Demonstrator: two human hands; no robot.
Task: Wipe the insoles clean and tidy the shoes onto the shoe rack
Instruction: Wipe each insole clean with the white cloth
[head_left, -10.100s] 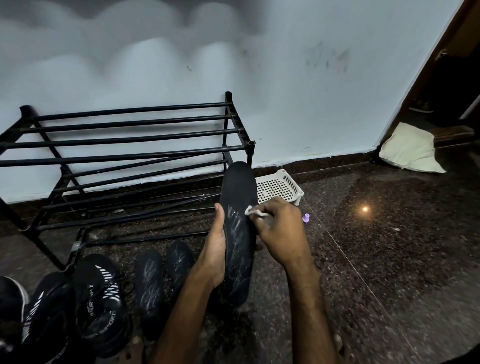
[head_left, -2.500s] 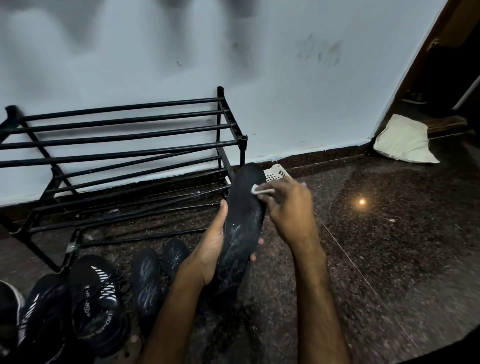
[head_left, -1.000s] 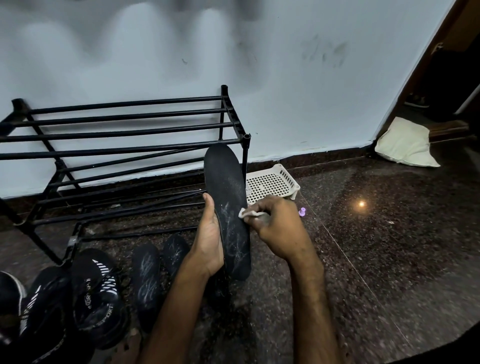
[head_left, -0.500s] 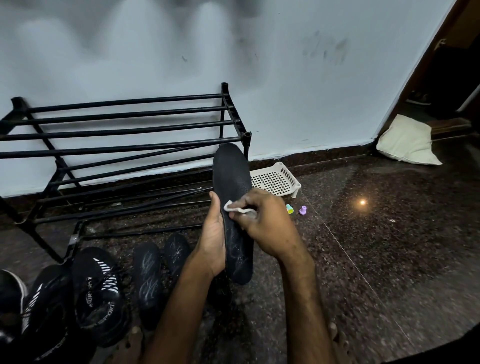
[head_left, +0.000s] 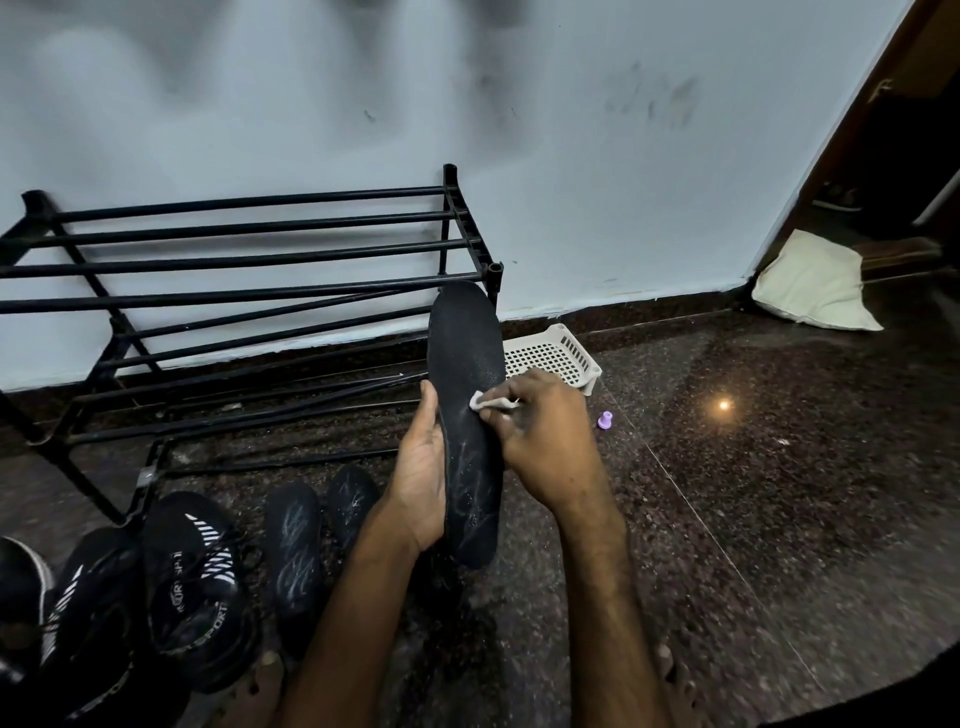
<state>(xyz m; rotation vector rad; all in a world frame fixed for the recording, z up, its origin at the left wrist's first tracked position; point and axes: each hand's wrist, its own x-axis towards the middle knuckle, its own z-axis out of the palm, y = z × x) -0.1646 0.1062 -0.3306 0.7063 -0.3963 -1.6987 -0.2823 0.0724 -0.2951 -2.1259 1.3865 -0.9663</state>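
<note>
Held insole at centre, toe toward 12 o'clock, face turned up to the eye. Left hand curls round its left edge, bracing it against the rubbing. Right hand pinches white wipe onto mid-sole; pale scuffs show below. Shoes on floor at 8 o'clock, not yet on shoe rack at 10.

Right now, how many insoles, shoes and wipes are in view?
Insoles: 3, the held insole and two more insoles on the floor.
Shoes: 3, at left, the outermost cut off by the frame.
Wipe: 1.
Total: 7.
</note>
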